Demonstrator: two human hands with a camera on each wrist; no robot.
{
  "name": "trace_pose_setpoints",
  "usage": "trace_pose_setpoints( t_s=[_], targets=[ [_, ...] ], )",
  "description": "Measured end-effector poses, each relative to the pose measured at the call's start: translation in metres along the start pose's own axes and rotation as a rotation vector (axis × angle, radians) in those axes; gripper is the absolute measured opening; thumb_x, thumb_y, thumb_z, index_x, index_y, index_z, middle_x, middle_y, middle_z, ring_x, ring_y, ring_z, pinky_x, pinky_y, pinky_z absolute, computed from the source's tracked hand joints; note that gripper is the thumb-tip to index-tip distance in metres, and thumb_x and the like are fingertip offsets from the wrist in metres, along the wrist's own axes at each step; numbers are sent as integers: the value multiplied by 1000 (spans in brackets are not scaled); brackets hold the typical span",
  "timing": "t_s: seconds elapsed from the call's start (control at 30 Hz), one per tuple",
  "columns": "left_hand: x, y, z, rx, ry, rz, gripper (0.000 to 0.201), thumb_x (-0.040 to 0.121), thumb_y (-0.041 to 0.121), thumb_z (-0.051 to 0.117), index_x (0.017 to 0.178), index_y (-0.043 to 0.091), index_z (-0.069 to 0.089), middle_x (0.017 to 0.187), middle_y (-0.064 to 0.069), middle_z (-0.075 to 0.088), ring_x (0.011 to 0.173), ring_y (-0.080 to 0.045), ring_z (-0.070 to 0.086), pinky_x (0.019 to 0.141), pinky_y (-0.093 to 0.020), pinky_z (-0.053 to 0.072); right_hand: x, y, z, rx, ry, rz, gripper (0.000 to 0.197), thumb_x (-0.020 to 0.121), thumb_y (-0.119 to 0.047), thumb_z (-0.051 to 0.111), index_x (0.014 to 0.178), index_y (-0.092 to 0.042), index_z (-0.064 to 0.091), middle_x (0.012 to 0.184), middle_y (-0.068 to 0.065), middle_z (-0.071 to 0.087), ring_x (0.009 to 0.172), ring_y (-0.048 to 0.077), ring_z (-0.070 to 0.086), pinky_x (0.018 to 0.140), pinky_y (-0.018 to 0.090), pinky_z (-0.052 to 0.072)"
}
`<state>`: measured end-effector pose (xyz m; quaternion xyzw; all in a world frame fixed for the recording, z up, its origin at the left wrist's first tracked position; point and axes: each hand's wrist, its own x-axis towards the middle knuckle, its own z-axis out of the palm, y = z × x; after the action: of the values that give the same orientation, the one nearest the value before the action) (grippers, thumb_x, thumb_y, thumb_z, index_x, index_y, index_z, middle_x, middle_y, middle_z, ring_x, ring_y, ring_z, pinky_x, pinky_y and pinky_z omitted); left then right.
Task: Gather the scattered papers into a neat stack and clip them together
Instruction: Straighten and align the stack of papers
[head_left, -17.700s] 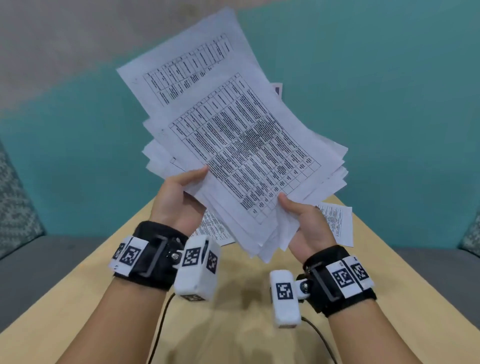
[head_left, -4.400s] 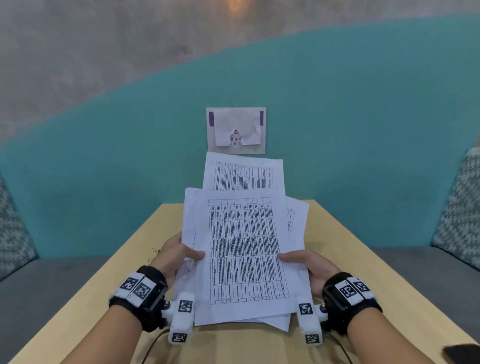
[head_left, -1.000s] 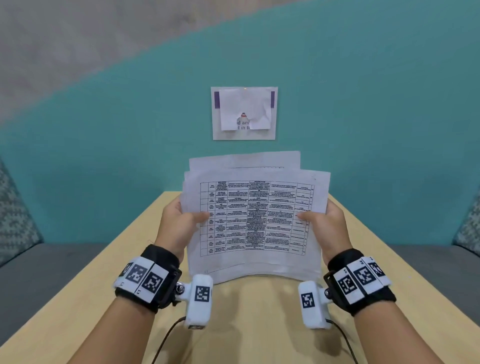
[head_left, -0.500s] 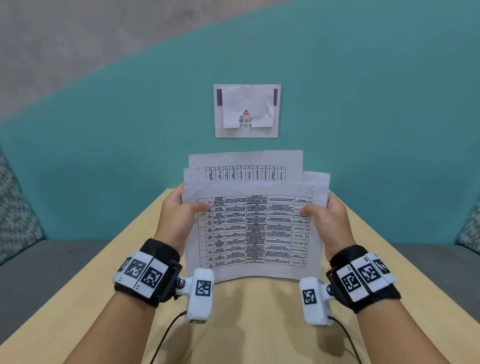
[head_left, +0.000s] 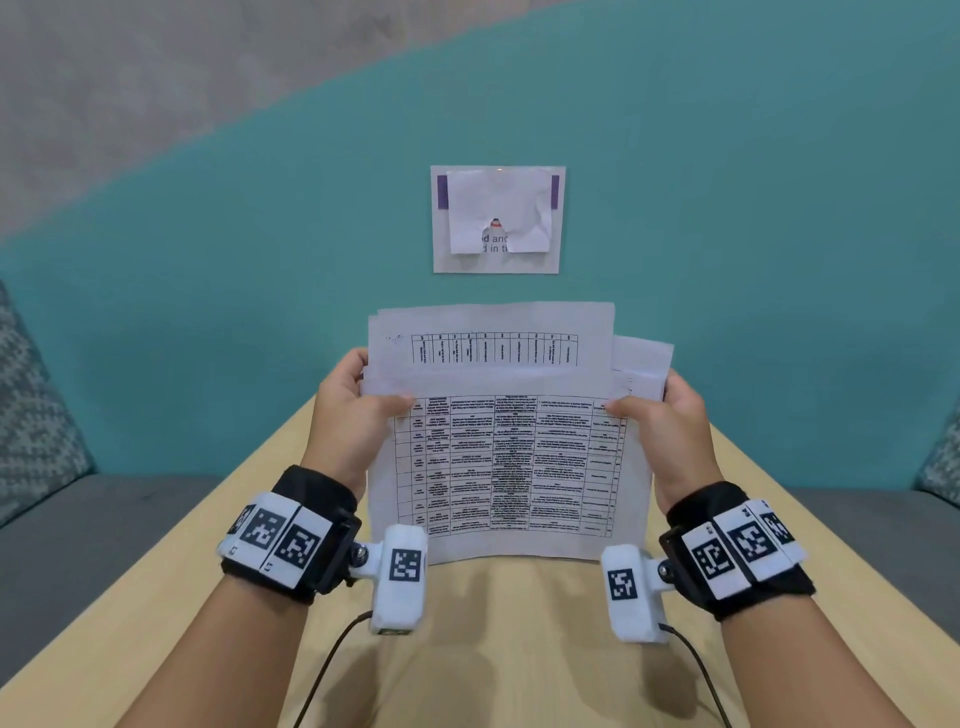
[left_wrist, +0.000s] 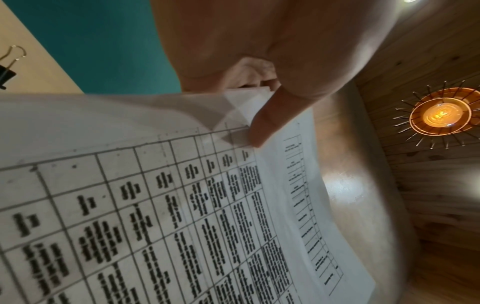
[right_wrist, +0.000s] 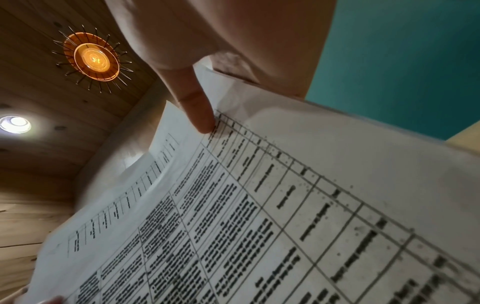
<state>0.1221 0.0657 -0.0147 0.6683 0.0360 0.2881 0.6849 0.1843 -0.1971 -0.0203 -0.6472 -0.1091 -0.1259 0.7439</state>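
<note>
**A:** Head view first: the left hand (head_left: 348, 415) and right hand (head_left: 670, 426) each pinch a side edge of the printed sheets (head_left: 504, 467), standing them up on their bottom edge on the wooden worktop (head_left: 493, 649). Looks like the squaring-up step to me. One back sheet pokes up above the front one and another sticks out at the top right, so it's not neat yet.

**B:** Left wrist view agrees. The thumb (left_wrist: 267, 123) clamps the sheets' corner, fingers behind. And there's a black binder clip (left_wrist: 6, 72) lying on the worktop off to that side, untouched.

**A:** Right wrist view is the same deal: thumb (right_wrist: 200, 111) on the front sheet, layers visibly staggered.

**B:** So I'd guess more tapping to level the edges, then one hand holds the stack while the other grabs that clip.
</note>
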Motion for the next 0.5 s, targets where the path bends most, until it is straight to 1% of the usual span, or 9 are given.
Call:
trace_pose_setpoints(
  t_s=[0.1, 0.2, 0.23, 0.27, 0.33, 0.37, 0.43, 0.47, 0.5],
  targets=[
    [-1, 2, 1, 6, 12, -4, 31, 89, -14, 59, 100, 15, 63, 97, 2, 78, 80, -13, 75, 62, -25, 58, 0, 0, 1, -1, -1, -10, 30, 87, 7, 59, 100, -19, 66, 101, 2, 75, 92, 22, 71, 80, 37, 56],
    [-2, 2, 4, -34, -3, -41, 14, 99, 8, 60, 110, 13, 66, 102, 1, 80, 87, -16, 77, 71, -31, 58, 0, 4, 2, 31, 12, -3, 17, 91, -5, 62, 99, -19, 67, 99, 1, 76, 95, 23, 72, 79, 35, 55],
    [-2, 2, 5, -42, -6, -48, 14, 103, 16, 57, 113, 12, 66, 106, -1, 80, 91, -17, 76, 77, -34, 59, 0, 4, 2, 56, 12, 4, 11, 94, -13, 62, 101, -19, 69, 100, 1, 77, 95, 22, 72, 78, 34, 55],
    [-3, 2, 6, -41, -3, -48, 18, 105, 22, 54, 112, 10, 66, 108, -2, 78, 94, -18, 74, 84, -39, 59, -1, 4, 2, 79, 10, 14, 12, 96, -23, 61, 104, -20, 70, 101, 1, 77, 95, 21, 73, 78, 34, 54],
    [-3, 1, 7, -17, 15, -36, 29, 107, 28, 48, 107, 2, 61, 106, -5, 72, 97, -23, 67, 99, -51, 52, 1, 4, 2, 92, 16, 41, 25, 99, -37, 56, 108, -19, 70, 104, 3, 77, 95, 21, 73, 79, 36, 54],
    [-4, 2, 7, -5, 17, -25, 31, 107, 29, 47, 105, 0, 59, 103, -8, 68, 97, -24, 62, 100, -53, 50, 2, 5, 2, 78, 29, 48, 28, 100, -40, 54, 108, -19, 70, 106, 3, 76, 98, 22, 72, 82, 37, 53],
    [-5, 2, 8, -2, 16, -8, 26, 105, 28, 47, 98, 5, 57, 98, -10, 61, 93, -24, 55, 89, -47, 48, 2, 5, 2, 42, 44, 41, 28, 100, -39, 50, 104, -20, 69, 111, 2, 74, 108, 23, 68, 94, 40, 50],
    [-5, 2, 8, -9, 18, -8, 21, 104, 26, 46, 94, 10, 55, 95, -10, 58, 91, -23, 53, 83, -43, 43, 3, 5, 3, 32, 50, 39, 28, 100, -39, 49, 103, -20, 70, 113, 2, 73, 110, 23, 66, 97, 41, 49],
    [-7, 4, 9, -19, 19, -12, 19, 104, 23, 46, 89, 13, 52, 93, -9, 56, 88, -22, 51, 79, -41, 39, 2, 4, 3, 32, 48, 39, 30, 100, -39, 47, 103, -19, 70, 111, 3, 74, 107, 22, 67, 96, 40, 49]
  ],
)
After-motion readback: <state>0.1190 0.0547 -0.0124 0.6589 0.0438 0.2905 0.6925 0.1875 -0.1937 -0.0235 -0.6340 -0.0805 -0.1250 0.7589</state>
